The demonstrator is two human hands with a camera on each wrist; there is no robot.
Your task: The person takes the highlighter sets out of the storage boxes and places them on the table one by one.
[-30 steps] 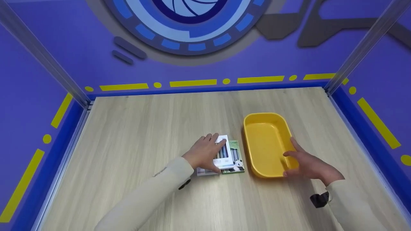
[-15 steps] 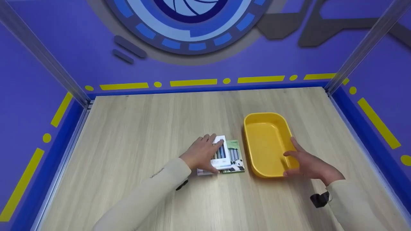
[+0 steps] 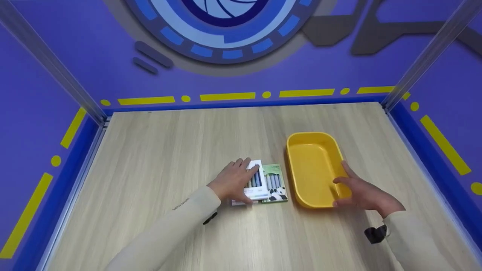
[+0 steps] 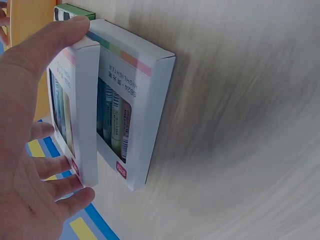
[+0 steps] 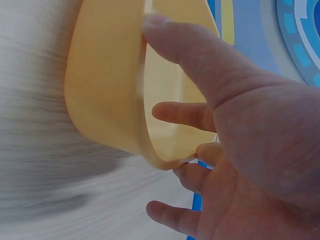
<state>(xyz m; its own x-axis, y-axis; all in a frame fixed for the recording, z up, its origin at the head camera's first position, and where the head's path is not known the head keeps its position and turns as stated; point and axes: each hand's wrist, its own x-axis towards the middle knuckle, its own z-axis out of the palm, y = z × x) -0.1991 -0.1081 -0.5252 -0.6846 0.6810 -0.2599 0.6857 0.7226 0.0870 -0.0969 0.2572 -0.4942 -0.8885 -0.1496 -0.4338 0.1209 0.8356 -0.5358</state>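
My left hand (image 3: pixel 231 181) holds a white box of highlighters (image 3: pixel 260 194) by its edges, thumb at one end and fingers at the other. Colored pens show through its window. In the left wrist view, a second white highlighter box (image 4: pixel 155 82) lies underneath on the table, mostly covered in the head view. A green panda-print box of pens (image 3: pixel 277 184) lies just right of them. My right hand (image 3: pixel 365 194) holds the near right corner of a yellow bin (image 3: pixel 312 173). Its thumb touches the rim, one finger reaches inside, and others lie outside.
The wood-grain table (image 3: pixel 169 150) surrounds these things. Purple and blue panels (image 3: pixel 233 84) with yellow marks wall it in at the back and both sides. The bin stands close to the right of the green box.
My left hand has slid a little left together with the upper highlighter box, baring more of the green box. The right hand and the bin have stayed put.
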